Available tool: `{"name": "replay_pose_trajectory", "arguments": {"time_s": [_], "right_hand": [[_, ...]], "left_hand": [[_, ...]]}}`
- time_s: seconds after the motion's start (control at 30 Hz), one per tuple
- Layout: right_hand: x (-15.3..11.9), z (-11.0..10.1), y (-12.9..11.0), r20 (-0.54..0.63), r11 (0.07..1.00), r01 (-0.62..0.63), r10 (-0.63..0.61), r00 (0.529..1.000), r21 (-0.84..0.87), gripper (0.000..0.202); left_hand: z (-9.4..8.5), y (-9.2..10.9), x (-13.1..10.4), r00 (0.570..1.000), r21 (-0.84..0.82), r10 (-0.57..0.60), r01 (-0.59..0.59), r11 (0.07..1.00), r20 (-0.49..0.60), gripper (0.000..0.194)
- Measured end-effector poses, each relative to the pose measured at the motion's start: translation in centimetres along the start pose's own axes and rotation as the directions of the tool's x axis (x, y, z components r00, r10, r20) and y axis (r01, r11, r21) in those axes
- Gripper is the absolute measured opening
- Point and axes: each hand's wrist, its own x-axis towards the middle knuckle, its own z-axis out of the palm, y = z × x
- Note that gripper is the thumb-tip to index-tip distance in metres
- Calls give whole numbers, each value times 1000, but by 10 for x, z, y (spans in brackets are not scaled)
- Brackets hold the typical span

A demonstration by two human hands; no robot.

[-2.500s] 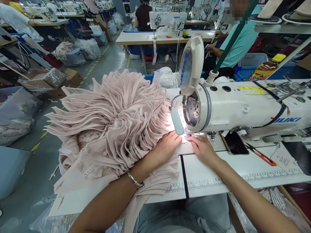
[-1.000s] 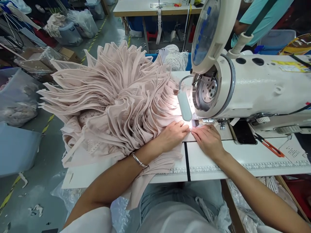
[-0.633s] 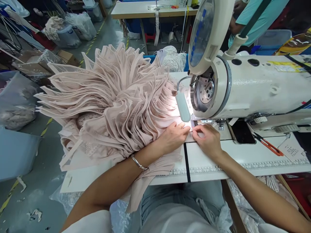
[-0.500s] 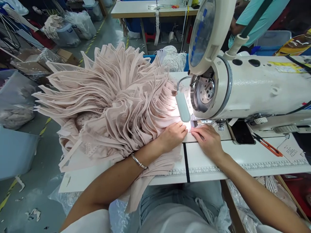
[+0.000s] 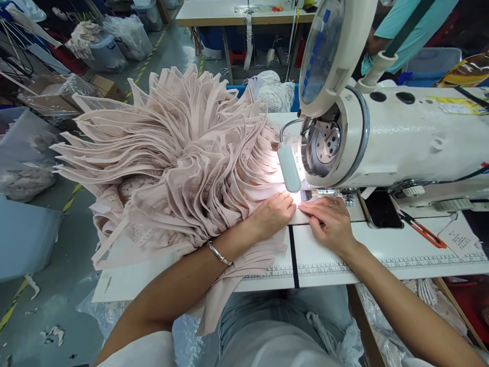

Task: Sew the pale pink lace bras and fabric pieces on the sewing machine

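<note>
My left hand (image 5: 275, 214) is closed, its fingertips pinching the edge of a pale pink fabric piece (image 5: 263, 192) beside the sewing machine's needle area. That edge belongs to a large heap of ruffled, layered pale pink garment pieces (image 5: 198, 168) with lace parts, which lies under and left of my left forearm. My right hand (image 5: 332, 221) lies just in front of the presser foot (image 5: 319, 192), forefinger stretched toward the lit cloth and thumb apart from it. The white sewing machine (image 5: 412, 137) stands over the work. A small lamp (image 5: 289, 168) partly hides the needle.
Right of my hand lie a black phone (image 5: 383, 210), orange-handled snips (image 5: 426, 232) and a paper note (image 5: 460, 237). A round magnifier (image 5: 321, 56) hangs above the machine head. A ruler strip (image 5: 412, 261) runs along the table's front edge. Plastic bins (image 5: 28, 239) stand at left; a person in turquoise (image 5: 424, 30) is behind.
My right thumb has drawn back from the fingertips toward me, while the forefinger stays by the cloth. My left hand and the fabric heap look nearly unchanged; the whole view has shifted slightly.
</note>
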Motion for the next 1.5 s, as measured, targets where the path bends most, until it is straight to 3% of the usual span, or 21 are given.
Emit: {"name": "replay_pose_trajectory", "arguments": {"time_s": [0.2,0.43,0.63,0.83,1.03,1.23,1.5], "right_hand": [[2,-2,0,78,997,82,-81,994,-10,39],[3,4,3,42,996,-75,77,996,-49,41],[0,2,3,74,995,-95,96,993,-13,43],[0,4,2,26,1000,-29,29,999,-10,41],[-2,6,7,61,1000,8,-7,998,-15,37],[-1,5,9,103,1000,24,-24,994,-1,38],[4,5,12,202,995,-18,38,979,-99,44]], "left_hand": [[5,-1,-2,999,-55,-44,44,998,4,26],[12,-7,-10,981,-172,-140,116,978,-137,18],[1,-4,-13,996,-168,-77,70,983,-39,23],[-2,-3,-13,998,-180,-64,61,982,-10,27],[-4,-3,-12,997,-192,-80,82,978,16,30],[5,-5,-12,994,-162,-104,96,982,-42,33],[8,-4,-8,984,-108,-166,158,981,-68,19]]}}
